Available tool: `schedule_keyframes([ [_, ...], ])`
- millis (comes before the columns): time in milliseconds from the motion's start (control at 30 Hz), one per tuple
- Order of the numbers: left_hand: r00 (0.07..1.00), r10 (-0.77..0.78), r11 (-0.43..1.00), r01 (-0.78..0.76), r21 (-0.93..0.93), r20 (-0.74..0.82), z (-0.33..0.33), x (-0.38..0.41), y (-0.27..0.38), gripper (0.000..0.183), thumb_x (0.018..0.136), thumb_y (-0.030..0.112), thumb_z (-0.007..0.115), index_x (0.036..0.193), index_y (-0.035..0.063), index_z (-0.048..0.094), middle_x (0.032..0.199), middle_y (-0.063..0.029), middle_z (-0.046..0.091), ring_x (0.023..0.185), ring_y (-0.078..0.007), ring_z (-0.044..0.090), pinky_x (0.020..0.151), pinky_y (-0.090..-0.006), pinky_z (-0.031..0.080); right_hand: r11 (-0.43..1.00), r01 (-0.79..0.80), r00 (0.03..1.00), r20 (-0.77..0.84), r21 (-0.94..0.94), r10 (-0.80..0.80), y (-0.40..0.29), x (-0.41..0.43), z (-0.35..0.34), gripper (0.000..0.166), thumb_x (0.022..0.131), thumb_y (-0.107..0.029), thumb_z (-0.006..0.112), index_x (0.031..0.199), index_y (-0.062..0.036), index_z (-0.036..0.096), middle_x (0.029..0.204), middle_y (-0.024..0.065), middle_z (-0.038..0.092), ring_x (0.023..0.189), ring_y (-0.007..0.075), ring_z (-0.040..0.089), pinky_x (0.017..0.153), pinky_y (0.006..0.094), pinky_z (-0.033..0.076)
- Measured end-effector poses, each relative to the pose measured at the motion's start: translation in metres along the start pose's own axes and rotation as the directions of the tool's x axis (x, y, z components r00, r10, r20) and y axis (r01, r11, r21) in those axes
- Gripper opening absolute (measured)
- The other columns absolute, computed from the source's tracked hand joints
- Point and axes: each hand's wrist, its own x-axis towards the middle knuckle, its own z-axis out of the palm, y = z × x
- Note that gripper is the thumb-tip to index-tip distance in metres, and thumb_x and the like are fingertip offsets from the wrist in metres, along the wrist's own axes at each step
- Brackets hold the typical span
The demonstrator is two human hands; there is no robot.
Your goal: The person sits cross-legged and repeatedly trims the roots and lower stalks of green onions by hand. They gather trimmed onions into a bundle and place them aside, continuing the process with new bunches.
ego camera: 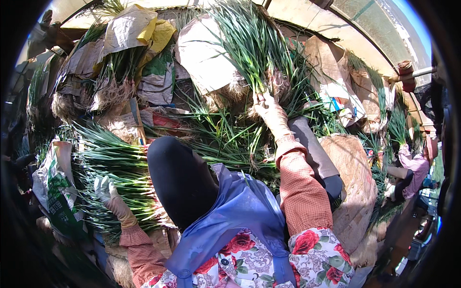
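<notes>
My right hand, in a thin pale glove, grips the root end of some green onions beside the large upright pile of green onions. Their leaves point away from me. My gloved left hand is at the leaf side of a row of green onions laid out beside my knee. Its fingers are a little apart, and I see nothing held in them. In that row the reddish-white root ends face my leg. Loose green onion leaves lie scattered between my knees.
A pale woven sack covers part of the pile ahead. More sack-covered bundles stand to the left. A tan sack lies beside my right leg. A person in a checked top sits far right. Plastic sheeting rises behind.
</notes>
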Motion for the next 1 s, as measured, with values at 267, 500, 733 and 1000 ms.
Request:
schedule_keyframes([
  [267,0.662,-0.005,0.880,0.359,-0.311,0.749,0.292,-0.052,0.138,0.029,0.092,0.002,0.051,0.121,0.0004,0.055,0.101,-0.0123,0.068,0.086,-0.0164,0.066,0.075,-0.0270,0.051,0.538,-0.328,0.940,0.324,0.776,0.105,-0.022,0.049,-0.026,0.021,0.092,-0.022,0.060,0.101,-0.0039,0.056,0.066,0.0017,0.058,0.045,0.0093,0.051,0.042,0.0232,0.042],
  [500,0.348,-0.266,0.752,0.659,-0.033,0.899,0.409,-0.136,0.065,0.035,0.088,0.010,0.063,0.120,0.0011,0.050,0.093,-0.0104,0.067,0.077,-0.0176,0.066,0.064,-0.0260,0.050,0.951,-0.043,0.999,0.010,0.306,0.042,-0.004,-0.031,-0.004,0.026,0.091,-0.016,0.062,0.111,-0.0023,0.053,0.080,0.0053,0.063,0.074,0.0131,0.061,0.065,0.0295,0.050],
  [733,0.102,-0.454,0.569,0.797,0.200,0.885,0.394,-0.133,0.074,0.036,0.084,-0.011,0.053,0.116,0.0003,0.039,0.092,-0.0173,0.062,0.072,-0.0261,0.068,0.064,-0.0341,0.059,0.706,-0.306,0.933,0.349,0.638,0.089,-0.013,-0.049,-0.038,0.053,0.092,-0.034,0.061,0.133,-0.0053,0.047,0.108,0.0112,0.066,0.091,0.0150,0.066,0.063,0.0263,0.054],
  [1000,0.083,-0.500,0.759,0.522,0.389,0.862,0.364,-0.164,0.030,0.041,0.077,-0.008,0.050,0.115,0.0050,0.042,0.090,-0.0132,0.061,0.070,-0.0223,0.064,0.059,-0.0320,0.056,0.968,-0.133,0.989,-0.035,0.211,0.144,-0.031,-0.029,0.030,0.037,0.084,-0.032,0.067,0.108,-0.0039,0.060,0.091,0.0205,0.066,0.083,0.0329,0.063,0.075,0.0379,0.049],
])
